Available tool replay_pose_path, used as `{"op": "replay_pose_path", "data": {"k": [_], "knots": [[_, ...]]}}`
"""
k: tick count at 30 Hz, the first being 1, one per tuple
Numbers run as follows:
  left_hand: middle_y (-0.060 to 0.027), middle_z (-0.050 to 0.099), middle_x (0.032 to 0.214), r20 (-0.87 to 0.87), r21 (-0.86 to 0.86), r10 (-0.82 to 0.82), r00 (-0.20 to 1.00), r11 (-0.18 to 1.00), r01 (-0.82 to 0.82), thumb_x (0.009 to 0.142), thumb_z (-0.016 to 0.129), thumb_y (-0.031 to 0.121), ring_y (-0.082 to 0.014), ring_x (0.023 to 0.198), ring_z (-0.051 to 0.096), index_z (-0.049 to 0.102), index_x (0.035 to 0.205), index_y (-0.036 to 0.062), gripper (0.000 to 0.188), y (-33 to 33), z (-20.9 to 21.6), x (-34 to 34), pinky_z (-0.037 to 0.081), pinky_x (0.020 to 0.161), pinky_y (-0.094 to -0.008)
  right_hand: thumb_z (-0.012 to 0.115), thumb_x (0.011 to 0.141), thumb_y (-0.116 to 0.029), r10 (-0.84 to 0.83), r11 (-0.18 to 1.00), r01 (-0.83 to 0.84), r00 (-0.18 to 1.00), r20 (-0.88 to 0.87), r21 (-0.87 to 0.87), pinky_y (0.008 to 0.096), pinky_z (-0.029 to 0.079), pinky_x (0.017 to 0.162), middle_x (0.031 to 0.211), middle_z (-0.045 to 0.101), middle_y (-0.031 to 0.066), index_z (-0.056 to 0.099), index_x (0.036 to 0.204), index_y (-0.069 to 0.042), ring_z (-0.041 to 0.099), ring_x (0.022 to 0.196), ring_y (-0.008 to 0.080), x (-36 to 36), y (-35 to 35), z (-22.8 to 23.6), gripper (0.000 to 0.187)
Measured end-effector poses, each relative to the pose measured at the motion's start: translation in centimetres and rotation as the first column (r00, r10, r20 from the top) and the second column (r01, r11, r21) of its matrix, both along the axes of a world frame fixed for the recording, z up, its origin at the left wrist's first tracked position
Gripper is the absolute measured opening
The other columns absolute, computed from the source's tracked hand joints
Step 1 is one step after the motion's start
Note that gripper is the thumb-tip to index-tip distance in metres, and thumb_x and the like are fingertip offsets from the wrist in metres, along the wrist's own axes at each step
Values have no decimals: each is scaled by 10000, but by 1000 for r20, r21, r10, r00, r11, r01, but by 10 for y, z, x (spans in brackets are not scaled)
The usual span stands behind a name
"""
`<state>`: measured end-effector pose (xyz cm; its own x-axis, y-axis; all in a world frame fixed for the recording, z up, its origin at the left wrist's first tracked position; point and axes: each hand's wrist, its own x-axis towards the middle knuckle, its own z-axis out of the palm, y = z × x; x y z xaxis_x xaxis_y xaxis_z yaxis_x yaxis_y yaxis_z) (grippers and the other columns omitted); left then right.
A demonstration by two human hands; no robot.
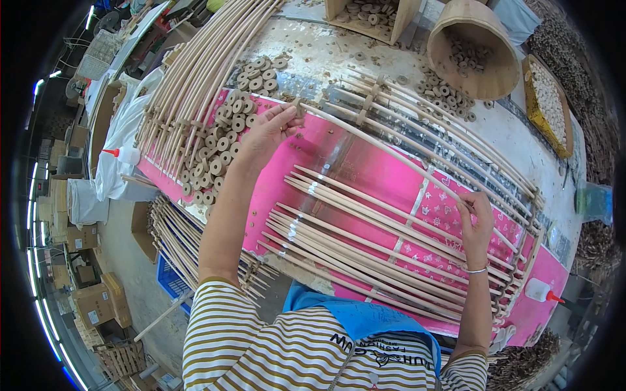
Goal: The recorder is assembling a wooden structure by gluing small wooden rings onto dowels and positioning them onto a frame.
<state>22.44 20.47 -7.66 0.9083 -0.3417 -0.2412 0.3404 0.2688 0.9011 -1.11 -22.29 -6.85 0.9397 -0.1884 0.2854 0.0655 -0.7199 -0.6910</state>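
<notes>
A long thin wooden stick (381,145) slants across the pink-covered table from my left hand to my right. My left hand (274,127) is closed, pinching a small brown wooden ring (299,108) at the stick's far left end. Whether the ring sits around the tip or only against it, I cannot tell. My right hand (476,221) pinches the same stick nearer its right end. Beside my left forearm lies a heap of wooden rings (215,146). Several bare sticks (365,218) lie in a row below, their right ends by a knobbly rack (515,287).
Sticks with rings on them (195,72) lie at the far left. More sticks (430,124) rest beyond my hands. A round tub (473,26) and a yellow box (546,104) stand at the back. Glue bottles (127,155) lie left and right. A blue crate (171,280) stands below.
</notes>
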Motion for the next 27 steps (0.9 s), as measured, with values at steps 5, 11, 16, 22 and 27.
{"op": "replay_pose_path", "data": {"k": [5, 11, 16, 22, 27], "knots": [[-48, 716, 1046, -37, -74, -29, 999, 997, 26, 1040, 691, 189, -121, 958, 682, 694, 1188, 6, 236, -5, 6, -2, 562, 845, -268, 721, 906, 40, 2, 1000, -2, 1000, 24, -14, 318, 575, 754, 967, 629, 116, 676, 1026, 7, 667, 881, 236, -3, 0, -2, 133], [-9, 728, 1050, -14, 183, -108, 994, 977, 109, 1008, 740, 284, -82, 979, 669, 710, 1188, 66, 284, -13, 3, -11, 502, 821, -230, 747, 855, 55, 25, 990, -8, 993, 117, -143, 350, 554, 744, 966, 626, 125, 675, 997, -3, 650, 870, 270, 5, 7, 2, 170], [-27, 722, 1066, -48, 234, -67, 997, 969, 76, 1032, 711, 223, -89, 977, 670, 673, 1192, 36, 249, -35, 12, -22, 506, 773, -221, 749, 841, 58, 31, 984, -2, 987, 157, -177, 376, 531, 743, 970, 633, 127, 677, 990, -3, 641, 861, 285, 8, 10, 3, 176], [17, 741, 1119, 5, 262, -165, 986, 952, 158, 994, 739, 353, -71, 979, 649, 713, 1227, 86, 355, -46, -8, -18, 461, 839, -252, 727, 908, -39, -14, 969, 44, 992, 125, -243, 416, 495, 731, 875, 637, 130, 722, 991, -33, 631, 840, 318, 5, 1, 6, 84], [8, 686, 1041, 27, 220, -142, 990, 966, 133, 1027, 707, 229, -51, 882, 591, 684, 1187, 25, 260, -28, -14, -14, 455, 707, -229, 773, 901, -159, 12, 988, 7, 993, 118, -155, 407, 499, 750, 890, 618, 115, 716, 1045, -64, 627, 861, 304, 16, 4, -1, 182]]}}
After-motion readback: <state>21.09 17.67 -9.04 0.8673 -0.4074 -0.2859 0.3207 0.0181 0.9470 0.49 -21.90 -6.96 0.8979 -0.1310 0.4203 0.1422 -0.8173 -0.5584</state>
